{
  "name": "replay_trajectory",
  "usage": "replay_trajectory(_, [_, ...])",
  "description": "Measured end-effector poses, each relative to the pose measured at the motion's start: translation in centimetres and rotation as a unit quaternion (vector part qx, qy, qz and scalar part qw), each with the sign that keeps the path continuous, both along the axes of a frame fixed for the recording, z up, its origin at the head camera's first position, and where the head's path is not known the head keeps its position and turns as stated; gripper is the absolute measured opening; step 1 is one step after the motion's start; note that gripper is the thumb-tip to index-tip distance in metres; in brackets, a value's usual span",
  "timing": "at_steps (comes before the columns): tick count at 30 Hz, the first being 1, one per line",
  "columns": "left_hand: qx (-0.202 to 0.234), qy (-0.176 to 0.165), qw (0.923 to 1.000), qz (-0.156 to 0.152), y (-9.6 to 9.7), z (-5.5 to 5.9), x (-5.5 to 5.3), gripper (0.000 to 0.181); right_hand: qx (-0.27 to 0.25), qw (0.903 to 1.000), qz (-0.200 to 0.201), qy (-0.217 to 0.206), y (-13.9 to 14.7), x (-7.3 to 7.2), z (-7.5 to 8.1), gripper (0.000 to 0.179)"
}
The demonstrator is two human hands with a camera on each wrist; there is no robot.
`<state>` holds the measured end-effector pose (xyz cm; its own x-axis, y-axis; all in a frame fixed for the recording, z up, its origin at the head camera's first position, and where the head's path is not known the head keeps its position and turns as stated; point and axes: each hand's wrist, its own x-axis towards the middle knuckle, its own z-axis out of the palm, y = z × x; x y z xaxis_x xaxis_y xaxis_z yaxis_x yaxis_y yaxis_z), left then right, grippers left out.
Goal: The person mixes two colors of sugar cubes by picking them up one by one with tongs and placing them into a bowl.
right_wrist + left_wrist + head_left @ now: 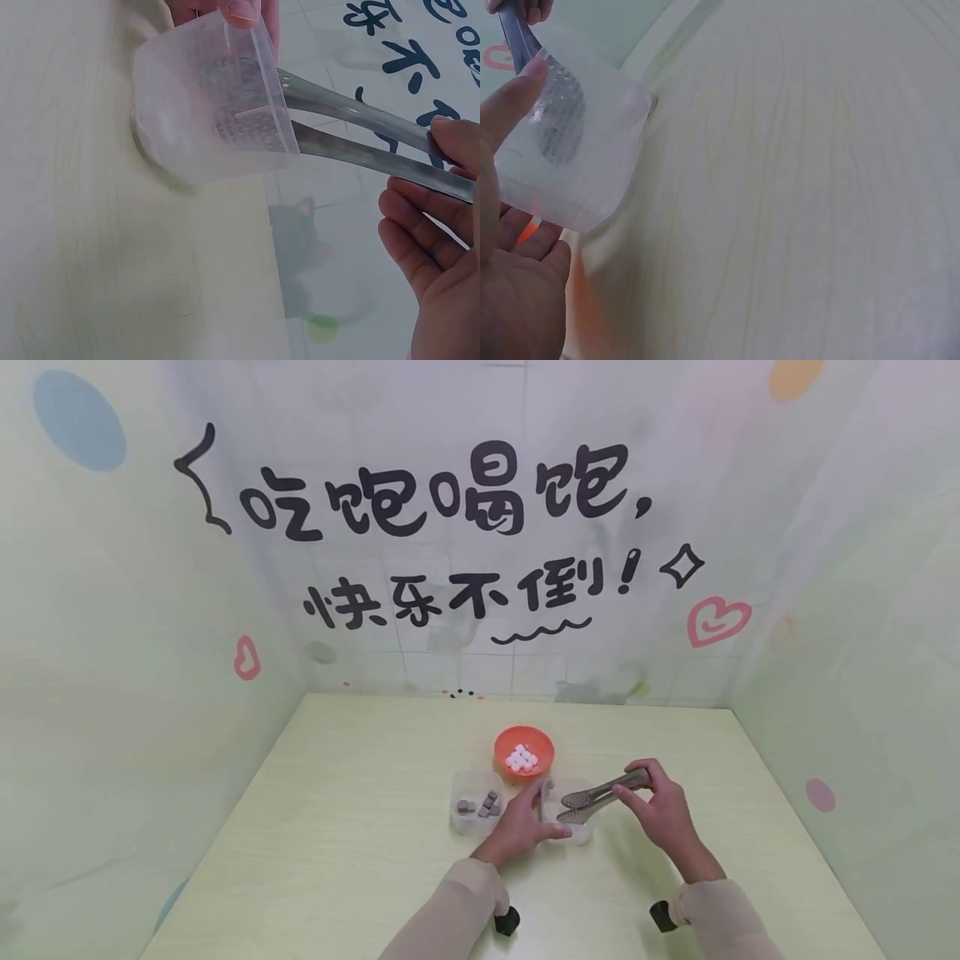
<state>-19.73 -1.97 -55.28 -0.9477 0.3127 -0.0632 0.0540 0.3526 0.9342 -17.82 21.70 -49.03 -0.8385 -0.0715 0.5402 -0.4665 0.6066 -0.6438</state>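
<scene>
My left hand (520, 824) grips a translucent plastic container (581, 835), thumb on one side and fingers on the other. Metal tongs (600, 795) are held by their handles in my right hand (666, 810), thumb on one arm and fingers on the other. Their perforated heads reach inside that container, seen through its wall in the right wrist view (247, 120). The two tong arms stand a little apart. Whether anything lies between the heads cannot be made out through the cloudy plastic.
Left of my left hand, a second translucent container (459, 818) holds several grey-brown cubes (490, 804). Behind both stands an orange bowl (547, 745) with several white cubes (521, 758) in it. A printed curtain (480, 410) surrounds the pale wooden table (337, 827).
</scene>
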Motion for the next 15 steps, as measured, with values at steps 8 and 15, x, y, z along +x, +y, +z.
replay_trajectory(8, [0.001,0.0,1.0,0.002,0.07,-0.26,-0.12,0.102,0.043,0.9985,0.025,-0.021,-0.08,-0.26,0.24,0.033])
replay_trajectory(15, [-0.002,-0.012,0.9999,0.008,0.2,0.2,-0.07,0.1,0.083,0.9935,0.05,-0.061,-0.46,-0.33,0.87,0.03])
